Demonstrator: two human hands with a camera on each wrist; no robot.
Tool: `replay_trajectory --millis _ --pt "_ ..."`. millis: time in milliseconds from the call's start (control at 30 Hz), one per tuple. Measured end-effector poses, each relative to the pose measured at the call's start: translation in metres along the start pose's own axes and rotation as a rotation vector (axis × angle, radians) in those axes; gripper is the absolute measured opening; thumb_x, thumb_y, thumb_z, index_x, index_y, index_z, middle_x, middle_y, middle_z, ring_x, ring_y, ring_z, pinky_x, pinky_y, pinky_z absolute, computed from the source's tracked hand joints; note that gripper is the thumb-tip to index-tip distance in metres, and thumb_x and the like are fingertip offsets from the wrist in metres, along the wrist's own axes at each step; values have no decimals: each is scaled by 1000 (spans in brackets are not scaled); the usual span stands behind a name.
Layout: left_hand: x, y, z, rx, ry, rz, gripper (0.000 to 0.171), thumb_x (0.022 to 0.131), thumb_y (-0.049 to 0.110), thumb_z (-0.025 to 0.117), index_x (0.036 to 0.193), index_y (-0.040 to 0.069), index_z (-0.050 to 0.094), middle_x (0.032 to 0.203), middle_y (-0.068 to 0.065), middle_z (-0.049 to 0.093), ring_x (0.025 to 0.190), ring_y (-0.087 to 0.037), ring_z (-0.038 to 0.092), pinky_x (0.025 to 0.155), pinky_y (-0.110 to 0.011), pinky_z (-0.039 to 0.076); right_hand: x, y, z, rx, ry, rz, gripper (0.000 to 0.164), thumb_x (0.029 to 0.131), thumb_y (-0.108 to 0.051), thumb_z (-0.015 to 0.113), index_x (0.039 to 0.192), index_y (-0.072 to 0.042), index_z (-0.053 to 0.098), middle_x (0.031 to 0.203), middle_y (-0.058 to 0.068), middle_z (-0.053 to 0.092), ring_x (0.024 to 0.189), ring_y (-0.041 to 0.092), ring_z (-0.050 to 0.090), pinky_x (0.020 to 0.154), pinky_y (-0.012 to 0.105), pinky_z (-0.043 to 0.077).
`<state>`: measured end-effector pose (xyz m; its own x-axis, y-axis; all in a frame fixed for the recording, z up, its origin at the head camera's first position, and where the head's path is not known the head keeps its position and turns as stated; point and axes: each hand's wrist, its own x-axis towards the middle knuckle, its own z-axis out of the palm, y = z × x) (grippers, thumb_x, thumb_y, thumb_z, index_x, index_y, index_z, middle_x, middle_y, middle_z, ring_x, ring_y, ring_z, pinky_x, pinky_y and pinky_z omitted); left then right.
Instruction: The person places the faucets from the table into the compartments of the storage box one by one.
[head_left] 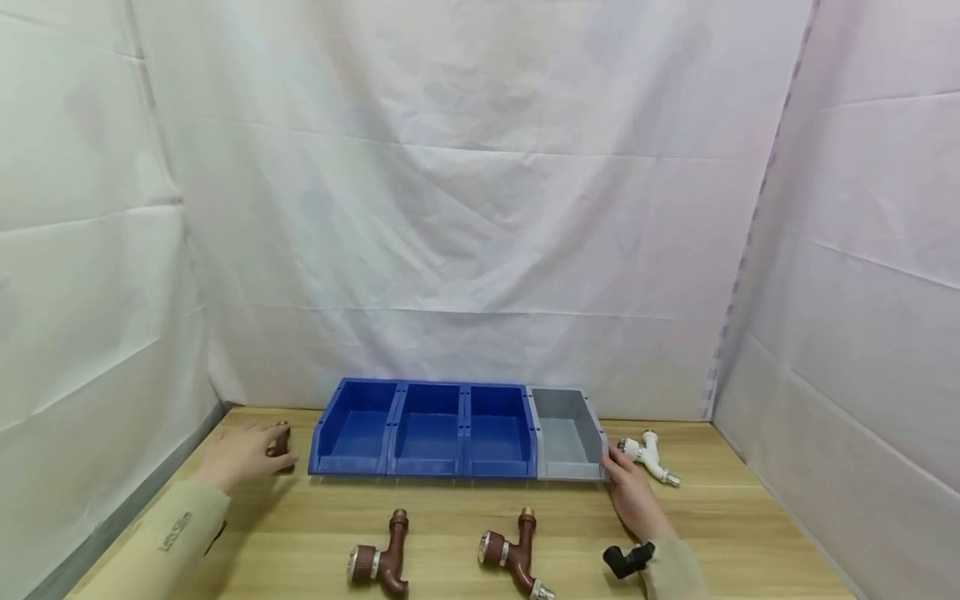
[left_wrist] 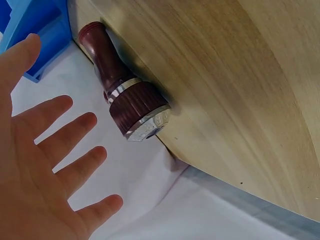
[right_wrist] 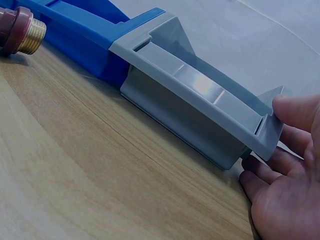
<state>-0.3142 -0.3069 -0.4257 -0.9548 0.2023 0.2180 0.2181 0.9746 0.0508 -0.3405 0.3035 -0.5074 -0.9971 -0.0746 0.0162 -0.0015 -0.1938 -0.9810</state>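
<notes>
At the left end of the table a brown faucet (left_wrist: 117, 75) with a ribbed knob lies on the wood. My left hand (head_left: 242, 454) is beside it with fingers spread, and the left wrist view shows a gap between the fingertips (left_wrist: 90, 120) and the faucet. On the other side, my right hand (head_left: 633, 496) grips the front right corner of the grey bin (right_wrist: 185, 125), thumb at the rim and fingers against the outer side. Three blue bins (head_left: 426, 433) stand in a row joined to the grey one's left.
Two more brown faucets (head_left: 395, 554) (head_left: 520, 554) lie in front of the bins. A white faucet (head_left: 651, 457) lies right of the grey bin. White cloth (head_left: 465, 233) hangs behind and at both sides.
</notes>
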Motion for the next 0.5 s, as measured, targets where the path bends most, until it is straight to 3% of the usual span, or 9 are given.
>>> replay_trajectory --millis 167,267,367,500 --pt "-7 -3 6 -15 -7 -22 64 85 49 68 127 1 62 124 -24 60 113 -48 54 85 -72 35 -2 5 2 -18 -5 -3 62 104 -16 43 154 2 11 160 17 6 144 26 12 108 25 29" --pt "-6 -4 7 -17 -15 -43 65 85 50 67 129 3 61 125 -24 59 114 -49 53 87 -74 32 -1 4 3 -12 1 -15 62 104 -15 43 153 3 11 160 17 6 145 26 12 111 28 26" --pt "-4 -4 7 -22 -34 -57 67 85 50 66 131 3 59 126 -26 58 113 -50 52 88 -75 31 -1 2 3 -13 6 -15 61 104 -14 42 153 3 11 160 17 5 145 26 10 114 40 14" --pt "0 -5 7 -37 -54 -77 70 85 53 66 134 3 56 129 -28 56 116 -52 49 90 -76 28 -1 0 1 -15 8 -22 61 105 -14 42 153 3 10 160 18 5 145 28 10 114 41 15"
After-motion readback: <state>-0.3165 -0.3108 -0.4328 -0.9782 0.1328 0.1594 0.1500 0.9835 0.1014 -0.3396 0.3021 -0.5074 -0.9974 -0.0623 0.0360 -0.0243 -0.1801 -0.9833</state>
